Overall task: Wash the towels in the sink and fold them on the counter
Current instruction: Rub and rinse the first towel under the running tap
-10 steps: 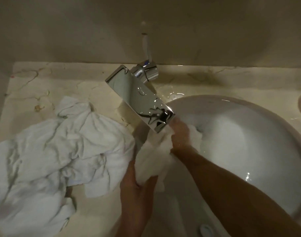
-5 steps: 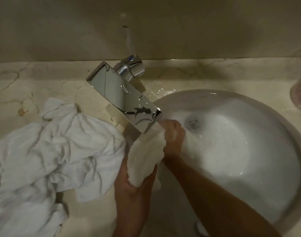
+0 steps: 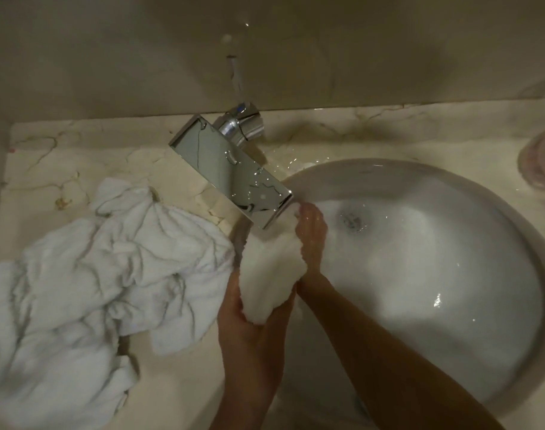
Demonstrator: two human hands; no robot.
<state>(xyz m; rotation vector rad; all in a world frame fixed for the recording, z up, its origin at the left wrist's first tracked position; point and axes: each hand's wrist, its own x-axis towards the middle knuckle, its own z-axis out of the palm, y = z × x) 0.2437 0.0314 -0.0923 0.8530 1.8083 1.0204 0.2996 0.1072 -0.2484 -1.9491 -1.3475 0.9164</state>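
Now wringing under the tap
Left hand (image 3: 249, 330) grips the rolled towel (image 3: 269, 271) at its near end, right hand (image 3: 311, 237) its far end beneath the faucet (image 3: 231, 172); long axis runs between them.

The left hand (image 3: 249, 330) grips the near end of a rolled towel (image 3: 269, 274); the right hand (image 3: 311, 240), at one o'clock from it, grips the far end, forearms converging.

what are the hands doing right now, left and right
Left hand: grips the small towel's lower end.
Right hand: grips its upper end under the faucet.
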